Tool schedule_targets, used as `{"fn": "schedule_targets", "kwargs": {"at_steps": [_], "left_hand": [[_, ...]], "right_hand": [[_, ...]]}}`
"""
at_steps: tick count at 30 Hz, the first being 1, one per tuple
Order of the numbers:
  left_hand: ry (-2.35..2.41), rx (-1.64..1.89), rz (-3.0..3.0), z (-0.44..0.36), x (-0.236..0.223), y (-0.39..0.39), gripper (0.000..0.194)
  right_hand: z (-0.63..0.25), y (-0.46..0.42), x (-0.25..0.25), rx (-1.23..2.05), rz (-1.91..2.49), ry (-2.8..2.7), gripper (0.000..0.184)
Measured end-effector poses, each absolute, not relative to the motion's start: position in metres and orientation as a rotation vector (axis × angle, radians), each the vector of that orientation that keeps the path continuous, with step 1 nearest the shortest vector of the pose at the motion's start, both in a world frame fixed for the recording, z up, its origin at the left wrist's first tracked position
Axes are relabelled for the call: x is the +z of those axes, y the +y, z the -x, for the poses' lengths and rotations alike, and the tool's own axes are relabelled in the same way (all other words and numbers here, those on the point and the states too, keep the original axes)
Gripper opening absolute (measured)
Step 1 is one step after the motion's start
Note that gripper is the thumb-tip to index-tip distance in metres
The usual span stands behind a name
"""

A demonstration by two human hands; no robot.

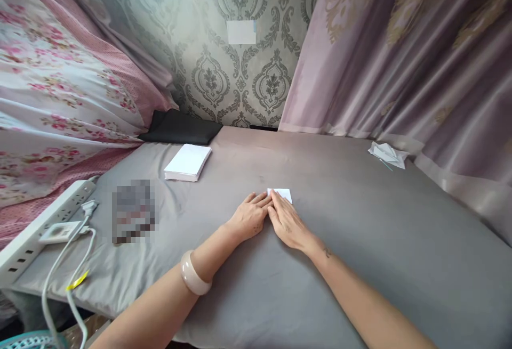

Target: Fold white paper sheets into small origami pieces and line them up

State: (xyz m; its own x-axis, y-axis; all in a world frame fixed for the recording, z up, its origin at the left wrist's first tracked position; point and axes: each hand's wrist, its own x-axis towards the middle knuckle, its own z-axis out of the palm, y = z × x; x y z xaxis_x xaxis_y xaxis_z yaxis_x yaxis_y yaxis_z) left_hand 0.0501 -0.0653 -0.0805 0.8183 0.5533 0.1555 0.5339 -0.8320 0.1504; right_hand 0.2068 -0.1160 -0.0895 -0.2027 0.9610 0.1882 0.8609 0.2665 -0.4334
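Observation:
A small white piece of paper lies on the grey cloth surface in front of me, its lower left part covered by my fingers. My right hand rests flat on it with the fingers stretched forward. Beside it, my left hand is laid down with fingers extended, their tips at the paper's left edge and touching or nearly touching the right hand. A pale bangle circles my left forearm. Neither hand is closed round anything.
Back left stands a stack of white paper, near a black folded item. A white power strip with cables runs along the left edge, beside a blurred-out object. Crumpled white paper or wrapping lies far right, below the curtain.

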Motion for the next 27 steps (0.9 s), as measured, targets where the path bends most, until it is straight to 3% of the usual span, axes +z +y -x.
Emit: {"fn": "schedule_targets", "kwargs": {"at_steps": [9,17,23,27], "left_hand": [[0.953,0.189,-2.845,-0.036,-0.073,-0.066,0.055],[1.016,0.229,-2.729,-0.038,-0.062,-0.066,0.05],[1.389,0.485,-2.229,-0.063,-0.061,-0.05,0.024],[1.518,0.575,-2.128,-0.077,-0.07,-0.044,0.029]], "right_hand": [[-0.217,-0.129,-0.084,0.016,1.821,-2.301,0.064],[-0.225,-0.141,-0.075,-0.038,1.99,-2.208,0.061],[-0.237,-0.125,-0.066,-0.04,2.011,-2.107,0.034],[-0.245,-0.114,-0.068,-0.055,1.979,-2.067,0.018]]}}
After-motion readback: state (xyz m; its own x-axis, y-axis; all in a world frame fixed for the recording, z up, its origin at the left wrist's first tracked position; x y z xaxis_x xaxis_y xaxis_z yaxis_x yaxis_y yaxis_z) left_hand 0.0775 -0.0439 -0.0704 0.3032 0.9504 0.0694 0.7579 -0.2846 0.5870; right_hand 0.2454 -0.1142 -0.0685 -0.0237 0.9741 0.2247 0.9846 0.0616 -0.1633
